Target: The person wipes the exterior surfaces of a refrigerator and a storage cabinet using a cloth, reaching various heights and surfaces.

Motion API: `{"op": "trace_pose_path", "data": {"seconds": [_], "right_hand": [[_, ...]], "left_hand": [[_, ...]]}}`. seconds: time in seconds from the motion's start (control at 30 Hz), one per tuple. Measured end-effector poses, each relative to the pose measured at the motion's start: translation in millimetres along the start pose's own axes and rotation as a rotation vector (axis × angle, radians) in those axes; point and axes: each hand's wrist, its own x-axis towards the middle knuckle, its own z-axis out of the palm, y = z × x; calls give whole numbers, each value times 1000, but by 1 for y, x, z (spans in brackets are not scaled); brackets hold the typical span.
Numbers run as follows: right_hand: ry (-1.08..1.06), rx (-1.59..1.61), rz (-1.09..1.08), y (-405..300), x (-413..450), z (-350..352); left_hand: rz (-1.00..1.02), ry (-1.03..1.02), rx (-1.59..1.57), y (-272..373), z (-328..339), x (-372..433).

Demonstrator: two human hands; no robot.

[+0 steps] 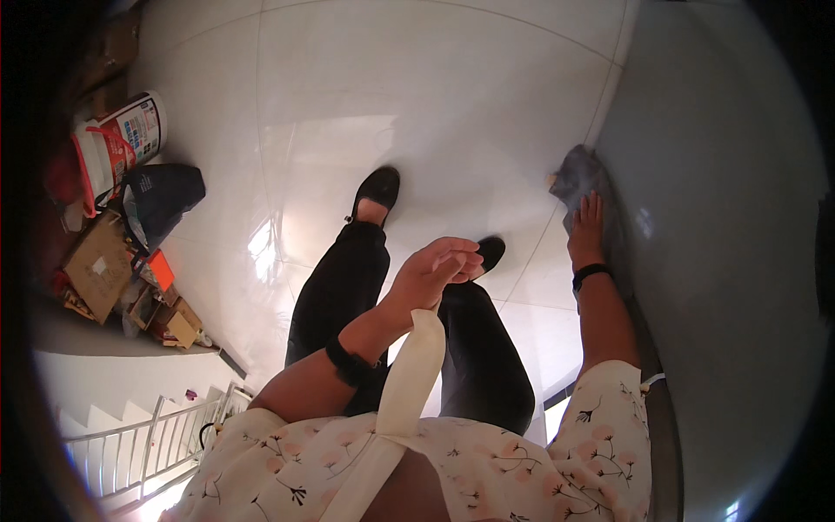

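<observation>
My right hand (588,228) lies on a grey cloth-like item (577,176), its fingers extended over the surface. That item rests low against the wall at the right, and a small tan piece (551,180) shows at its left edge. Its lower part is partly hidden by my right arm. In the middle of the view, my left hand (443,264) is raised over my legs with its fingers curled; whether anything is inside them is unclear. A cream ribbon (414,372) from my blouse passes just below the left wrist.
Glossy pale tiles (326,85) cover the floor. At the left are a white and red bucket (140,127), a dark bag (171,196), and cardboard boxes (101,267). Stairs with a metal railing (143,434) lie at lower left. A grey wall (717,228) fills the right side.
</observation>
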Motion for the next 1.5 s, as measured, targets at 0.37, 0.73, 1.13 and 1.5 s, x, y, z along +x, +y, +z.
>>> {"op": "trace_pose_path", "data": {"seconds": [0.37,0.73,1.13,1.5], "right_hand": [[199,-317,133,104,119,-75],[395,-399,546,254,109,-244],[133,-370,187,90,45,-94],[268,-60,219,138,-84,-154]], "left_hand": [[0,74,-100,38,-10,0],[77,-31,-60,48,-4,21],[29,6,-132,76,-7,35],[29,42,-55,4,-42,13]]}}
